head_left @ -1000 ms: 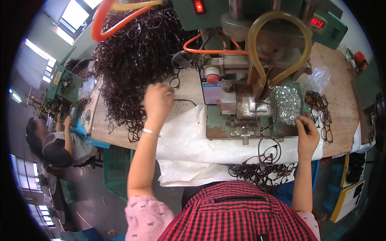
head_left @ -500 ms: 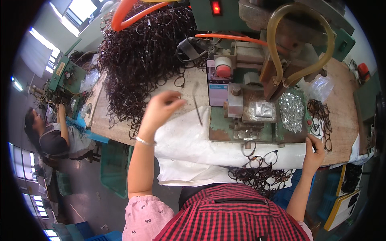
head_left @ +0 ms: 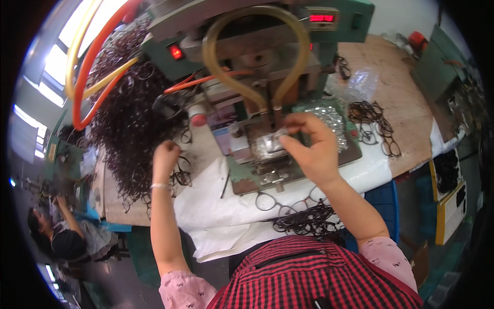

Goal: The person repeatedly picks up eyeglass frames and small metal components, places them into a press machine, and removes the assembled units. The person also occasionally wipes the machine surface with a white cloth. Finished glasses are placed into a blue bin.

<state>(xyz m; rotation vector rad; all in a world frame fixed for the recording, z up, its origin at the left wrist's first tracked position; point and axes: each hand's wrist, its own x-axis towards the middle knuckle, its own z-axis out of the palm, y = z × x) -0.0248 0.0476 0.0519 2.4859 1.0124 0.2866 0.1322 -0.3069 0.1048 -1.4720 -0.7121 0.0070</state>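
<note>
My left hand (head_left: 165,157) is at the right edge of a big heap of dark eyeglass frames (head_left: 128,103). Its fingers are closed, apparently on a dark eyeglass frame (head_left: 182,177) that hangs beside them. Over the green bench machine's work plate, my right hand (head_left: 315,149) has thumb and forefinger pinched together at a shiny silver piece (head_left: 272,144). Whatever lies between those fingertips is too small to make out. Right behind this hand spreads a pile of small glittering metal parts (head_left: 329,118).
A looped yellowish hose (head_left: 208,51) and orange tubing (head_left: 77,110) hang at the machine. More frames lie on white sheeting (head_left: 206,206) near my apron, others on the right of the table (head_left: 411,110). A thin dark rod (head_left: 225,185) lies left of the machine. Another person (head_left: 72,239) works far left.
My right hand has moved from the machine's right front corner to its work plate. The left hand has gone to the frame heap and closed. The whole view has shifted.
</note>
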